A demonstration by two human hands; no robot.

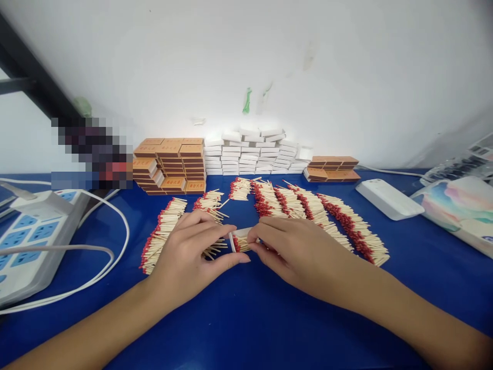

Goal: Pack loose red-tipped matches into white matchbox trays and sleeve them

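I have a little white tray (232, 242) in front of me, right in the middle of the clock, with red-tipped matches (242, 243) inside. The thumb and finger of my left hand (187, 252) pinch its end at 9 o'clock. The fingers of my right hand (295, 249) are close together at its 3 o'clock end, but I can't tell what is between the tips. On the blue surface (246, 324), loose matches (169, 221) lie at 9 o'clock, and long match rows (358, 228) spread from 12 to 3. White trays (250, 159) are piled at 12. Brown boxes (181, 164) are stacked between 10 and 11, and a smaller brown stack (333, 164) sits at 2.
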